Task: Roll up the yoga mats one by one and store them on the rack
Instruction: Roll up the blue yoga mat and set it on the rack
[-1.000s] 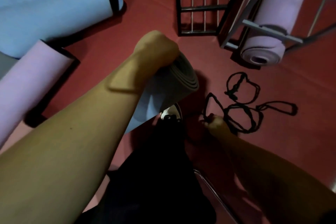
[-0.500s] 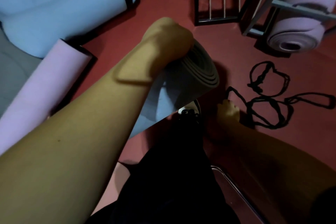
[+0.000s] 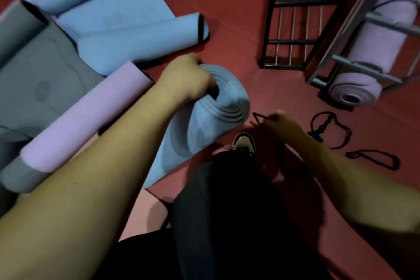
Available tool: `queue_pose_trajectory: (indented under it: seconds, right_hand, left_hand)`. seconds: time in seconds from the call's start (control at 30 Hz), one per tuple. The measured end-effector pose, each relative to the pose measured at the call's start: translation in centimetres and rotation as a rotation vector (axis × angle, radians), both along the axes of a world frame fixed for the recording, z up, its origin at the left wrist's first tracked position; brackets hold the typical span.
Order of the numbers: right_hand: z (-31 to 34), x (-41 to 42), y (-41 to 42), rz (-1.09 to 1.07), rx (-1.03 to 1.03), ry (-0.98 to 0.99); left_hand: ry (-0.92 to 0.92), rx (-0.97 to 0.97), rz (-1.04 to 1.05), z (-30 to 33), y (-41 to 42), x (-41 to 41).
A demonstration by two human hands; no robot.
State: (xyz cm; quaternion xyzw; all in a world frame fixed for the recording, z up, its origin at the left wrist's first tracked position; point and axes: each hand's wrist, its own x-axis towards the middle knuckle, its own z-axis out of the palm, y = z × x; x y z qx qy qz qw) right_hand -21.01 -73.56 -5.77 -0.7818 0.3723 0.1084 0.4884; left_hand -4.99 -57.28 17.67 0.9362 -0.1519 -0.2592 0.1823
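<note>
from the head camera, your left hand point(image 3: 186, 78) gripped the upper end of a rolled blue-grey mat point(image 3: 204, 120), fingers curled over the rim into the open end of the roll. the mat looked thick and soft, its layers showing as nested rings at that end, slightly stepped so the spiral poked outward. the roll was held up off the red floor point(image 3: 227, 7) at a slant, its lower end down toward your leg, with your shoe point(image 3: 244, 143) just beside it.

your right hand point(image 3: 276, 119) was closed around a thin black strap point(image 3: 258, 117), pinching it just to the right of the roll's end; the hand was blurred, so the exact finger placement could not be made out. more black straps point(image 3: 329, 129) lay in loose loops on the floor to the right, apart from your hand.

to the left, several mats lay partly unrolled and overlapping: a light blue mat point(image 3: 127, 27) with a curled end edged in black, a pink mat point(image 3: 86, 116) rolled at one edge, and a grey mat point(image 3: 41, 79) beneath them.

at the upper right stood the dark metal rack point(image 3: 293, 41), and a rolled lilac mat point(image 3: 372, 66) already rested in its lower bars, its spiral end facing you.
</note>
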Motion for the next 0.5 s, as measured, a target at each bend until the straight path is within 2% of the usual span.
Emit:
queue_pose_trajectory:
  seconds: [0.2,0.37,0.5]
  right_hand:
    - [12.3,5.8,3.9,-0.002,0.070,-0.329]
    - [22.1,9.7,10.5,0.195,0.031,-0.494]
    - [27.5,11.5,16.3,0.386,-0.090,-0.580]
  left_hand:
    - [-0.084,-0.137,0.121,5.5,8.8,-2.7]
    - [-0.249,-0.119,0.149,9.0,16.3,-5.0]
    - [-0.295,-0.214,0.263,10.7,21.3,-6.7]
